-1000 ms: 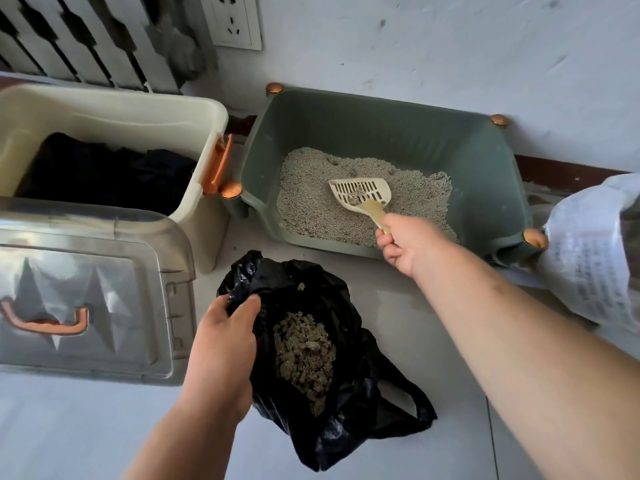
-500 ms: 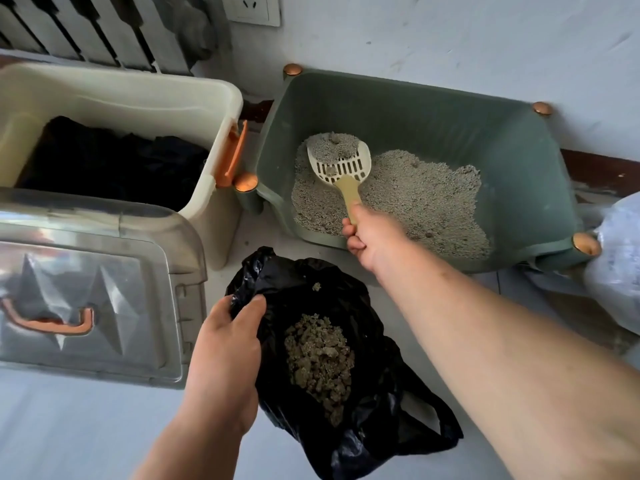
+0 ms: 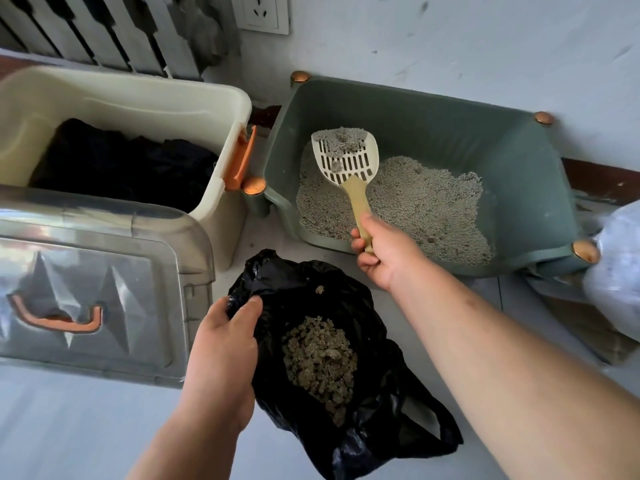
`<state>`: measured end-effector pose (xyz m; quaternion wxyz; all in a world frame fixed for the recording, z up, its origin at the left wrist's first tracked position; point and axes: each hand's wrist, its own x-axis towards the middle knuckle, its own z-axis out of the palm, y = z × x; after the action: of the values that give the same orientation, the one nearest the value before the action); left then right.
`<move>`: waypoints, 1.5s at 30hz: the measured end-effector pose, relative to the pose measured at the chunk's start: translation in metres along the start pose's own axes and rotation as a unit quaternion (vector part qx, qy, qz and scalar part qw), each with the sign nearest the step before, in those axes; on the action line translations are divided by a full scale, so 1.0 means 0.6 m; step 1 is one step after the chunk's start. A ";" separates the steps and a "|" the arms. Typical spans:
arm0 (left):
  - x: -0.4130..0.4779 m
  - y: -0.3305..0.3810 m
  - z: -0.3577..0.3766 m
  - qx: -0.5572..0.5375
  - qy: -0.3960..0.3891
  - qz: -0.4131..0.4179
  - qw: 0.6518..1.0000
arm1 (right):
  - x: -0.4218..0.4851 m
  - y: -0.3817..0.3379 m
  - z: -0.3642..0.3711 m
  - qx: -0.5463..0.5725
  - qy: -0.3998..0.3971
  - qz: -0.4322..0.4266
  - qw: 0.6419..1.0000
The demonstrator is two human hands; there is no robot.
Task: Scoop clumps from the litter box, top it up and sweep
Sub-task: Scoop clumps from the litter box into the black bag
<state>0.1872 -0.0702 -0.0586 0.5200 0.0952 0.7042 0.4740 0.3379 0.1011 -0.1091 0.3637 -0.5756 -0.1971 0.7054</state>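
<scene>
The left hand (image 3: 221, 344) reaches forward from the bottom of the view, palm down. Its fingers pinch the near left edge of the black bag (image 3: 374, 393) and hold the bag open. The bag lies on the pale floor (image 3: 69, 427), and a pile of dark clumps (image 3: 320, 358) sits inside it, just to the right of the left fingers.

The right arm comes in from the bottom right and stretches up toward the middle. The right hand (image 3: 384, 251) is closed around the tan handle of the scoop (image 3: 346, 161). The scoop's white slotted head is lifted over the left part of the litter box (image 3: 519, 161) and points away from the person. A grey clump (image 3: 346, 135) rests at the far end of the scoop, well ahead of the right fingers. A smaller bit sits on the slots.

At the far left a clear lid (image 3: 86, 289) with an orange handle leans over a cream tub (image 3: 228, 109) with dark cloth inside. The tub stands just beside the green litter box. Grey litter (image 3: 426, 202) covers the floor of the box. The box sits against the wall (image 3: 450, 46), under a white socket (image 3: 261, 12). At the far right, a pale plastic bag (image 3: 616, 268) pokes in beside the box's corner.
</scene>
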 end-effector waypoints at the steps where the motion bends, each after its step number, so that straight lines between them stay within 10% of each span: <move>1: -0.001 0.000 0.000 0.000 0.001 0.000 1.000 | -0.005 0.001 -0.008 0.005 -0.006 0.000 1.000; 36: -0.052 0.006 0.016 0.039 0.029 0.024 0.999 | -0.192 0.027 -0.164 -0.088 0.022 -0.051 0.995; 45: -0.038 0.004 0.013 0.020 0.072 0.019 0.997 | -0.265 0.050 -0.211 -0.280 -0.021 -0.086 0.956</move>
<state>0.2029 -0.0788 -0.0419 0.4568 0.0844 0.7473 0.4751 0.4621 -0.0539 -0.0565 0.2432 -0.6206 -0.4427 0.5998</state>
